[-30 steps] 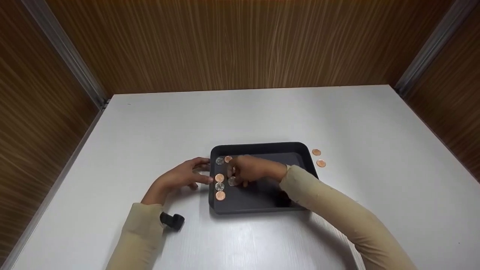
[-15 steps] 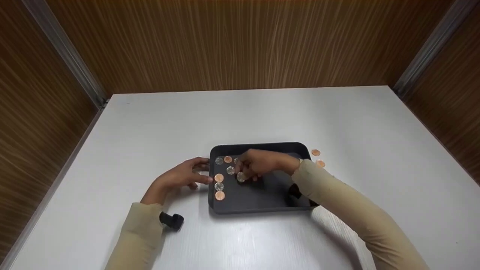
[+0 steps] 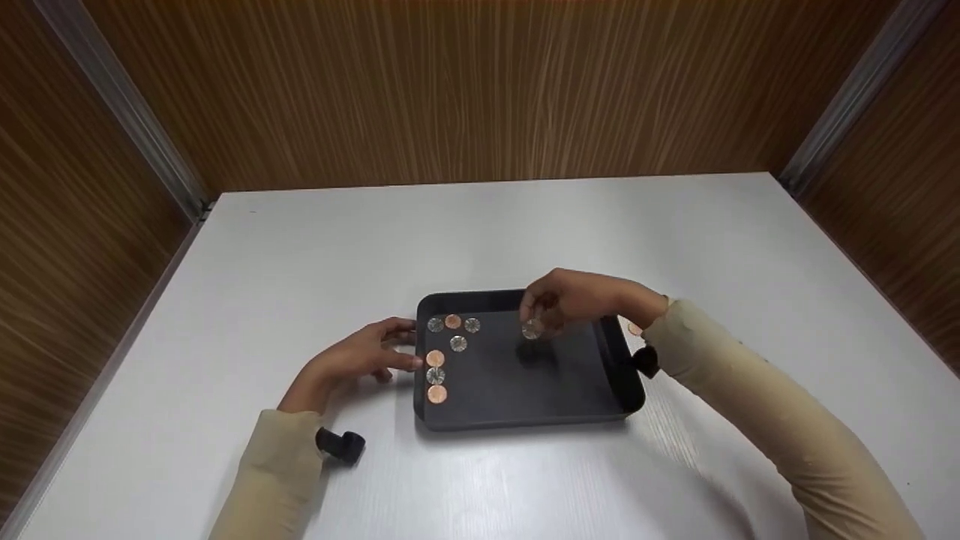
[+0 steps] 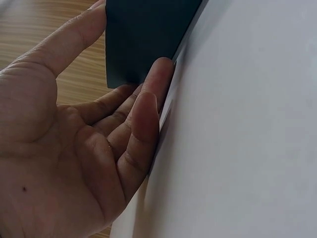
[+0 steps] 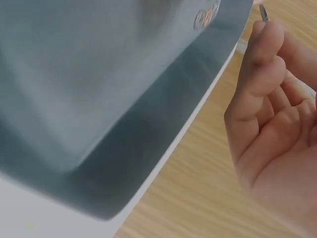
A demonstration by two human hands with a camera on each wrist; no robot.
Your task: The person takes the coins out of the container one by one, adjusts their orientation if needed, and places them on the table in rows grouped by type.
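The left hand (image 3: 352,364) lay relaxed against the left wall of the black tray (image 3: 525,416) on the white table (image 3: 300,247), fingers touching it, grasping nothing. Six coins (image 3: 436,358) sat in the tray's left part. Above the tray's middle, the right hand (image 3: 581,300) pinched a silver coin (image 3: 532,329) at its fingertips. That light pinch could slip, so the coin might drop and scatter the arranged ones.

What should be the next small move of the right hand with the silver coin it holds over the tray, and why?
Probably lower the silver coin onto the bare floor of the tray. The right hand pinches it above the tray, apart from the coins at the left, while the left hand touches the tray's left wall.
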